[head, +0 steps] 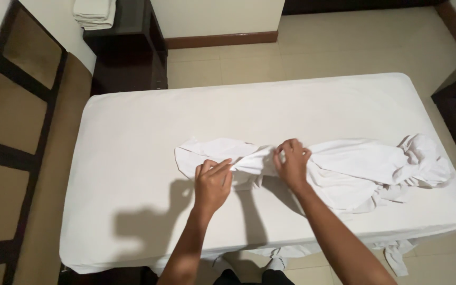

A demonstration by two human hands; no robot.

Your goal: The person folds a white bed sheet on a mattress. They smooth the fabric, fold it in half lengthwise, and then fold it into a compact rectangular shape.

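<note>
Two bare forearms are extended forward, hands close together.

The left hand (213, 182) is held palm down, fingers pinched forward; the right hand (293, 162) is bent at the wrist, fingers curled and gathered inward.

The sheet (344, 163) bunched across the table (133, 158) is plain white, with no print, greying only where its folds shade each other. The table wears a white cover of the same plain kind, crossed by a soft grey shadow near its front edge. The floor (344, 42) is pale cream tile with faint darker joints, edged by a reddish-brown skirting (222, 39). The cabinet (127, 53) beyond the table is very dark brown, almost black, and the folded towels (95, 13) on it are white. At the left, a dark frame (6, 153) encloses tan panels.
</note>
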